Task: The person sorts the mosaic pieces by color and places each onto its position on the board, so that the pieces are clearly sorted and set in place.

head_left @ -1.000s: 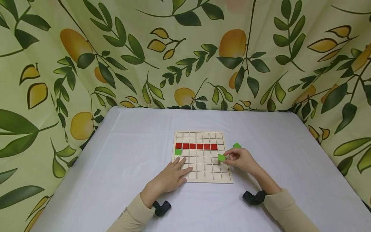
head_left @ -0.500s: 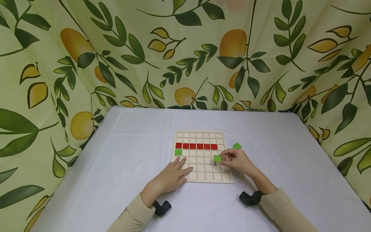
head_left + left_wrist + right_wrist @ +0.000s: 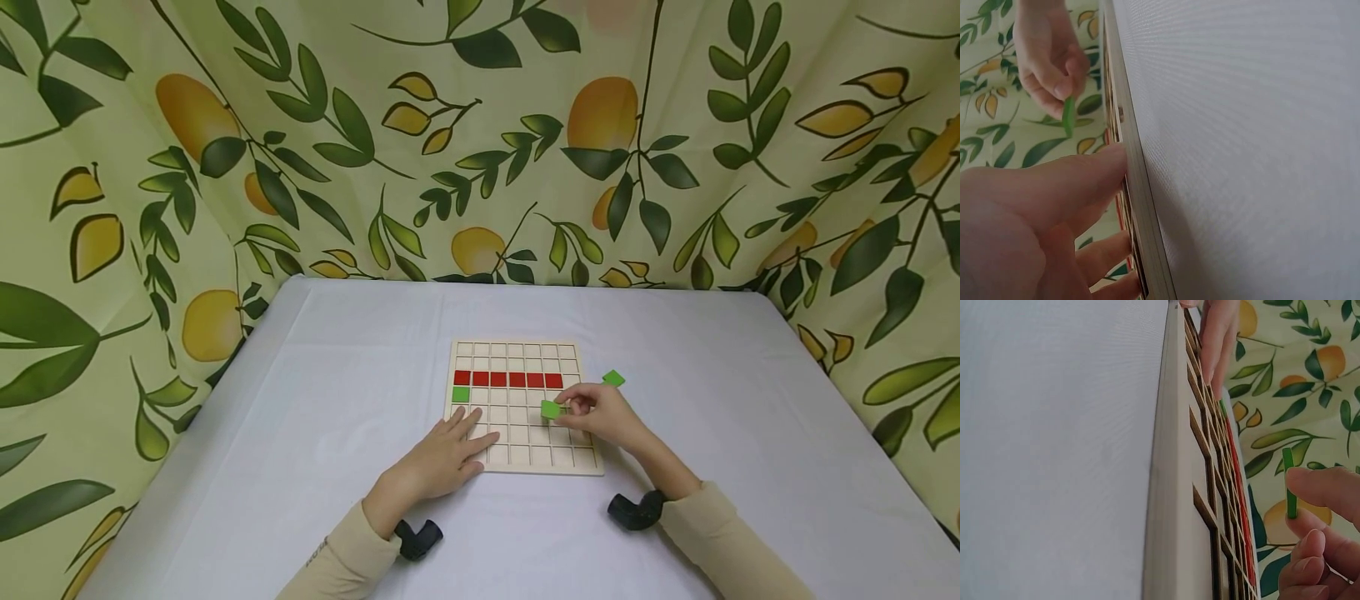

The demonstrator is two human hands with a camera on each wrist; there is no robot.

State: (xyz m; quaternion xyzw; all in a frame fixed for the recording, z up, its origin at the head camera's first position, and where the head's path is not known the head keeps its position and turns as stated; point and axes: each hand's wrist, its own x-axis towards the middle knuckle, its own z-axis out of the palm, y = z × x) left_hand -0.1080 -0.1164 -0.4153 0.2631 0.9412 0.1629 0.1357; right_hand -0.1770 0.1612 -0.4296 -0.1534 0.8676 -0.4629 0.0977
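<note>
A pale wooden grid board (image 3: 517,456) lies on the table, with a row of several red square tiles (image 3: 517,379) set in its cells. Just below the row's left end sits one green tile (image 3: 461,394) in a cell. My left hand (image 3: 442,458) rests on the board's lower left corner, fingers spread. Between thumb and forefinger my right hand (image 3: 606,414) pinches a second green tile (image 3: 551,410) by its edge, above the right half of the board. In the right wrist view that held tile (image 3: 1290,483) stands apart from the board.
Another green tile (image 3: 613,378) lies on the white tablecloth (image 3: 360,350) right of the board, beyond my right hand. A black device (image 3: 636,510) is worn at my right wrist, and a similar one (image 3: 420,539) at my left. A fruit-patterned curtain (image 3: 480,150) stands behind the table.
My right hand has moved left over the board, carrying the pinched green tile with it. My left hand, the red row and the other green tiles have stayed where they were.
</note>
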